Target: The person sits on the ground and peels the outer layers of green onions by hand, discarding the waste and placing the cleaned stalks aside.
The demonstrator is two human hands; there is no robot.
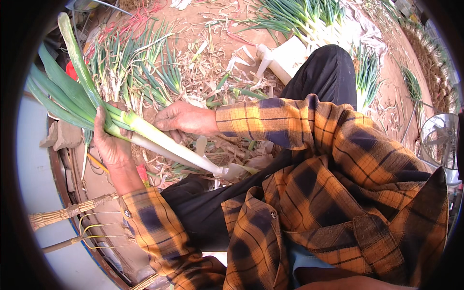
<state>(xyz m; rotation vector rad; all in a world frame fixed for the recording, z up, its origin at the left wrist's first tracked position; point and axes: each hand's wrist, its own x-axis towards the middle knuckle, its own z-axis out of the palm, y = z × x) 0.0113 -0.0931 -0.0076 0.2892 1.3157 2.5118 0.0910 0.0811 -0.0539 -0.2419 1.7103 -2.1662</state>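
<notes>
Two or more large green onions [170, 145] lie in my left hand [114, 143], which is closed around them where the white stalks turn into leaves. Their green leaves [69, 87] fan out to the upper left, and the white root ends point down to the right, above my dark trousers. Beside the upper stalk is my right hand [185, 117], its fingers bent close to the white part; whether they pinch anything is hidden. Peeled onion skins [232, 145] lie on the ground below the stalks.
Piles of green onions lie at the upper left [127, 61] and top right [308, 21]. A whitish block-like object [290, 56] is by my knee. A straw broom [72, 214] and a tined fork [78, 239] lie at lower left; a fan [440, 139] stands at far right.
</notes>
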